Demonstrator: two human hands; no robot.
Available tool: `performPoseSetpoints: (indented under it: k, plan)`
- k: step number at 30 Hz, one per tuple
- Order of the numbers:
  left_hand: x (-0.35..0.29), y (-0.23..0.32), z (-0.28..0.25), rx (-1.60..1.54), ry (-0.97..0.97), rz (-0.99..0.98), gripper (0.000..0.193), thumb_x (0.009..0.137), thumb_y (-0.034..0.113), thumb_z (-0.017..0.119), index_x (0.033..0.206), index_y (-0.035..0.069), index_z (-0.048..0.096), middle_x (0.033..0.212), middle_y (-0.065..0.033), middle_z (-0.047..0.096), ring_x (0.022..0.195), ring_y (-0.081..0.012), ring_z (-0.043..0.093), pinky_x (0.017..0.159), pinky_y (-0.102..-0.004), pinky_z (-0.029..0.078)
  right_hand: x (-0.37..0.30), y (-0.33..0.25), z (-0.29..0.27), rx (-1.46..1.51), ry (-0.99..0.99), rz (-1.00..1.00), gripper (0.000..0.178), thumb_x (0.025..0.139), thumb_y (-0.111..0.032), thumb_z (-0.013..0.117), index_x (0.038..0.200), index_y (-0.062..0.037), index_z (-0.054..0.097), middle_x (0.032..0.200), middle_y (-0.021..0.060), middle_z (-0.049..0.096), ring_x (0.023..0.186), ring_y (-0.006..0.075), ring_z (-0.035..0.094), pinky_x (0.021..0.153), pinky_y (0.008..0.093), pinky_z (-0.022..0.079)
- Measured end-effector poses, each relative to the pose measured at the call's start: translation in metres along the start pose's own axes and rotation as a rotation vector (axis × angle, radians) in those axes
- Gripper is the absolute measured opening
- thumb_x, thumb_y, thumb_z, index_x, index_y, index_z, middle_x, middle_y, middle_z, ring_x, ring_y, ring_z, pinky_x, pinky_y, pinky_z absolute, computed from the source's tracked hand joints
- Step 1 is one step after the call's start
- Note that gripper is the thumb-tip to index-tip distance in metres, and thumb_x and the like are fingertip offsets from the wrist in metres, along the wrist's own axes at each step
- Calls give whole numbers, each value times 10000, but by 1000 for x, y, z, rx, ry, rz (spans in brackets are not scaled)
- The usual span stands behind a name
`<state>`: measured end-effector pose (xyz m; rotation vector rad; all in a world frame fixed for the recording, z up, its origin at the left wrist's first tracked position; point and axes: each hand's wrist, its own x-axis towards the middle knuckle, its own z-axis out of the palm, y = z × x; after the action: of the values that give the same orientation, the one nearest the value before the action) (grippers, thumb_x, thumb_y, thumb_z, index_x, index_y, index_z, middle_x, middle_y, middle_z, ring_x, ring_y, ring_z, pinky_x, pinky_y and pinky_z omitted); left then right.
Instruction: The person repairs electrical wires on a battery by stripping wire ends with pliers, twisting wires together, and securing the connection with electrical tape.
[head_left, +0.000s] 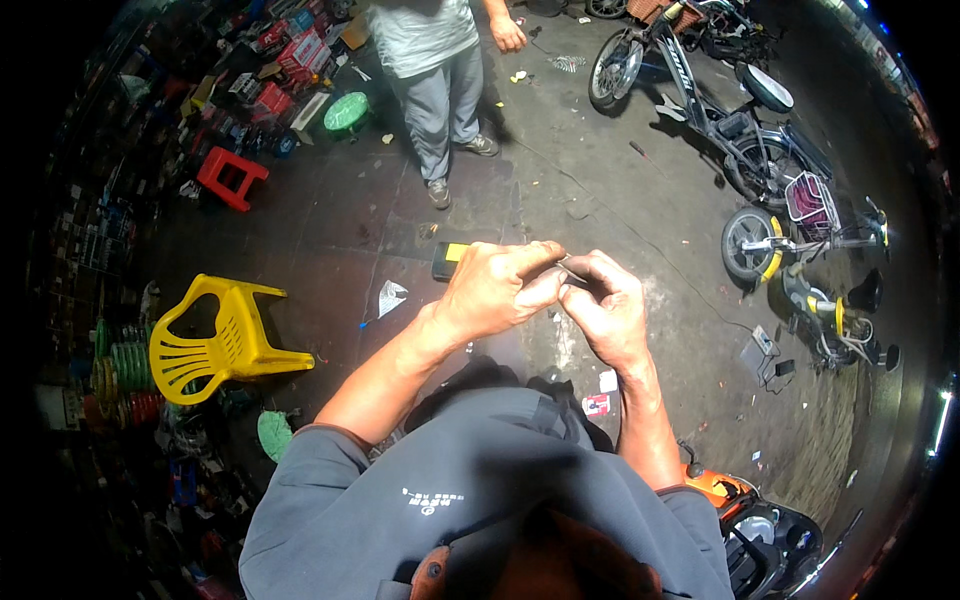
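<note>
Both my hands are raised in front of my chest and meet at the fingertips. Between them is a small, thin, light-coloured piece [572,270], mostly hidden by the fingers; its kind cannot be made out. My left hand [488,288] is closed in a pinch on one side of it, the index finger laid over the thumb. Opposite, my right hand [610,305] pinches it too, fingers curled and thumb pressed in. Beyond the left hand, partly covered by it, a black and yellow box [449,259] lies on the floor.
A person [425,70] stands ahead. To the left are a yellow plastic chair [225,345], a red stool [232,178], a green stool [346,112] and crowded goods. At right stand an electric bicycle [700,105] and a smaller bike [820,300]; an orange-black vehicle [750,520] is nearby.
</note>
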<state>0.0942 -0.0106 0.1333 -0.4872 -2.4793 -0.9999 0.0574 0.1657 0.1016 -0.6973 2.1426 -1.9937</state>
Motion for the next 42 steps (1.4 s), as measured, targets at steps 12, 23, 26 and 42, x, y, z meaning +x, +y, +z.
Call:
performPoseSetpoints:
  k: [12,23,26,42]
  plan:
    - [-4,-11,5,-219,-61,-160,197,864,56,628,1042,-10,682,815,-156,702,660,-205,690,612,-300,531,4,-8,-9,-17,-71,68,197,759,-11,644,944,57,666,815,29,567,731,87,535,632,236,422]
    - [3,-10,-4,-471,-173,-446,229,911,98,623,1101,-22,668,769,-41,663,665,-78,599,618,-257,506,9,-5,-11,104,-105,179,267,774,-66,673,1019,40,689,892,70,667,829,123,607,714,253,472]
    - [0,-14,-6,-601,-197,-487,274,904,96,629,1151,-20,646,840,-41,666,722,-78,602,657,-247,507,10,-4,-10,212,-71,175,236,765,-124,648,945,23,688,779,-16,580,718,76,520,646,238,406]
    - [-3,-16,4,-201,-9,-93,241,808,-8,689,1043,1,636,900,-108,678,775,-210,678,701,-298,521,10,8,-8,335,-44,366,332,779,-241,660,1031,-30,709,805,6,657,686,73,527,602,229,392]
